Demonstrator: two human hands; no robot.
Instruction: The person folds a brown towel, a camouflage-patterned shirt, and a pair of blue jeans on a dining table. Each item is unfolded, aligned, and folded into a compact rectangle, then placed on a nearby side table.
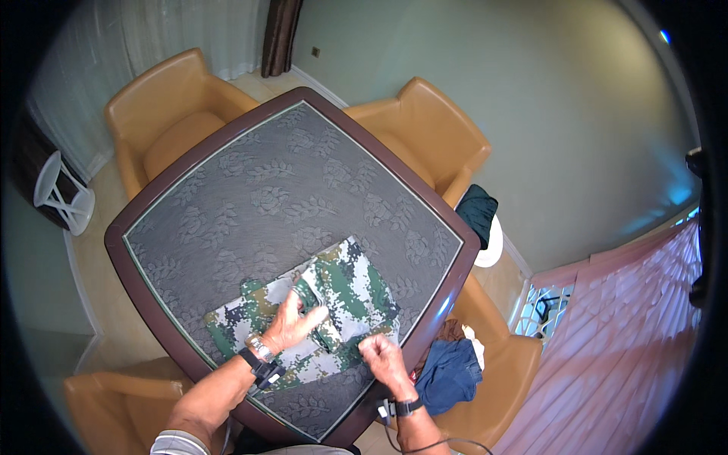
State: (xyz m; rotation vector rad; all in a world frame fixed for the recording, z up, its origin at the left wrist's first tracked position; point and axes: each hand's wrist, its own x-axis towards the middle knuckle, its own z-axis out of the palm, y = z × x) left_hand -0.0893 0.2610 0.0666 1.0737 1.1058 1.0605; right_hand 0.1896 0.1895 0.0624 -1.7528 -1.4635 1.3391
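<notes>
A camouflage-print garment (355, 284) in green, white and brown lies partly folded on the near part of the table, with one part overlapping another at its middle. My left hand (296, 324) is at that overlap, its thumb apart from the fingers and the fingertips partly hidden by a raised fold of the cloth. At the garment's lower right edge, my right hand (380, 357) has its fingers curled against the cloth; whether they pinch it cannot be told. Each wrist wears a black strap with a small device, and the left also has a metal watch.
The square wooden-rimmed table (392, 153) has a grey floral cloth top. Tan armchairs (449, 131) surround it. Blue clothing (449, 375) lies on the right chair. Dark green cloth (478, 213) rests on a white stool (493, 247). A cable runs beneath my right wrist.
</notes>
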